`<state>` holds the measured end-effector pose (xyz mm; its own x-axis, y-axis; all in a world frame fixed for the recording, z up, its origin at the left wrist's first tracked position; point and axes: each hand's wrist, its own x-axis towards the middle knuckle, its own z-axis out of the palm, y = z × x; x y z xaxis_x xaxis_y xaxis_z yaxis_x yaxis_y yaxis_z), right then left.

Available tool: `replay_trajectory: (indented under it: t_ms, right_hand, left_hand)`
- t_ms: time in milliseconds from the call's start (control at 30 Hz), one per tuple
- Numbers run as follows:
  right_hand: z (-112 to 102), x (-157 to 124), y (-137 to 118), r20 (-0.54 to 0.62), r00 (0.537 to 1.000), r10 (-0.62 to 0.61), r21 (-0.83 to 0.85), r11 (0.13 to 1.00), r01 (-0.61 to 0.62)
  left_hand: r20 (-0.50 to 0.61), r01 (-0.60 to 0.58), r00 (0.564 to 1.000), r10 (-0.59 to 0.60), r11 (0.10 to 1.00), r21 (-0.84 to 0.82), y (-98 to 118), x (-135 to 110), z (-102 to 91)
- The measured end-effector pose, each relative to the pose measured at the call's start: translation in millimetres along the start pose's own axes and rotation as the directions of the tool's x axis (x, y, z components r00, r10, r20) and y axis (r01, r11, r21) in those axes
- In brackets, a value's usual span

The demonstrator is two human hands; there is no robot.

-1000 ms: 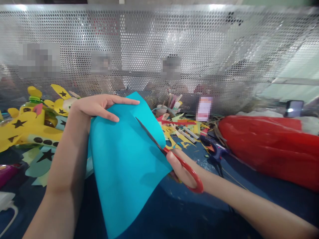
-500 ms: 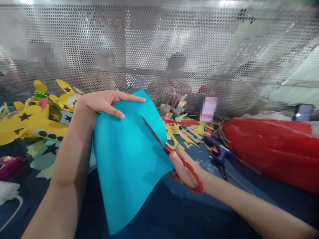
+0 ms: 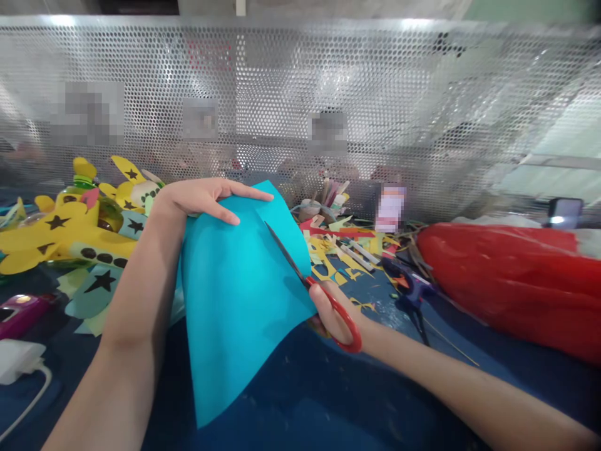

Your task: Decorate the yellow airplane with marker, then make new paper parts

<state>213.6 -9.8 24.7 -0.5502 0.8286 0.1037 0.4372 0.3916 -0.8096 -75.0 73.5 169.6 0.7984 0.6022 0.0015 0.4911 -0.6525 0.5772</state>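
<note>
Perforated metal screen (image 3: 277, 94): runs right across the back; people beyond it, indistinct from here.
Dark blue worktop (image 3: 291, 394): carries everything; cluttered at left and toward the screen.
Red plastic bundle (image 3: 507, 275): lies at far right, bulging. Contents hidden.
Turquoise sheet (image 3: 235, 294): raised and curved between the two hands, mid-view, its lowest corner hanging toward the wearer. Paper or thin foam, can't tell. Step in hand, I judge: cutting inward from the right edge.
Yellow cut-out figure (image 3: 77, 225): black stars, at left beside the near forearm. Green-necked bottle (image 3: 84, 181) stands behind it; can't make out what is inside.
Left hand (image 3: 201, 193): over the sheet's upper part, thumb and one finger spread apart. Other fingers out of sight, so can't tell whether they pinch.
Right hand (image 3: 331, 307): closed round the handles, thumb through the loop, at the sheet's right edge.
Red-handled scissors (image 3: 308, 282): one blade lies over the sheet, pointing up-left; the other is hidden. The next move calls for steady tension from the left, in my view, so the sheet doesn't buckle.
Pale cup (image 3: 310, 208): sticks (image 3: 328, 193) rise just beside or in it; can't tell which.
</note>
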Motion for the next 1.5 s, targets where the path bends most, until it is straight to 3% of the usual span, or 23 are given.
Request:
replay_trajectory:
  t_ms: [100, 467, 900, 1500]
  right_hand:
    - [2.8, -0.8, 0.1, 0.004, 0.999, 0.044, 0.091, 0.995, -0.044]
    - [12.4, -5.7, -1.9, -0.035, 0.999, 0.04, 0.154, 0.987, -0.034]
    - [14.0, -10.8, 8.4, -0.028, 1.0, 0.01, 0.274, 0.962, -0.002]
    - [11.8, -14.7, 10.6, -0.024, 1.0, 0.019, 0.259, 0.966, -0.012]
  left_hand:
    - [0.014, 0.001, 1.0, -0.001, 1.0, 0.015, 2.7, -0.1, 1.2]
    - [0.029, -0.02, 0.999, 0.019, 0.999, 0.045, 3.5, 2.3, 1.1]
    - [0.091, 0.006, 0.996, 0.006, 0.99, -0.139, 13.0, 5.5, 7.2]
    - [0.079, -0.02, 0.996, 0.029, 0.994, -0.108, 17.5, 8.8, 9.9]
